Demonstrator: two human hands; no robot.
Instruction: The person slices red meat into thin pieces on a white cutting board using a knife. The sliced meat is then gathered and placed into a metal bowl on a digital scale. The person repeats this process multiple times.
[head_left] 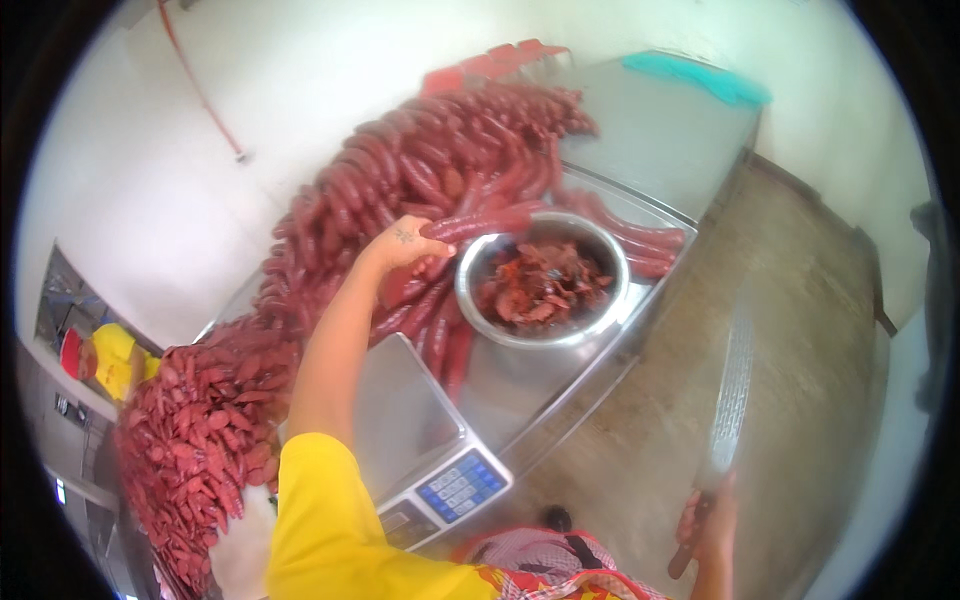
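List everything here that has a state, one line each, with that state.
Left hand: closed around a sausage.
Right hand: gripping a knife.
Knife: unsheathed, blade pointing away from the person.
Steel bowl: upright, uncovered, holding dark red scraps.
Sausage pile: heaped, mostly whole.
Slices: cut, heaped.
Scale: flat; readout unclear.
Teal cloth: bunched on the table.

Teal cloth [697, 78] on far tbl [650, 125] end; scale [400, 390] w/ blue keypad [462, 486]; co-worker [118, 362], L; red cord [196, 85] on wall [290, 60]
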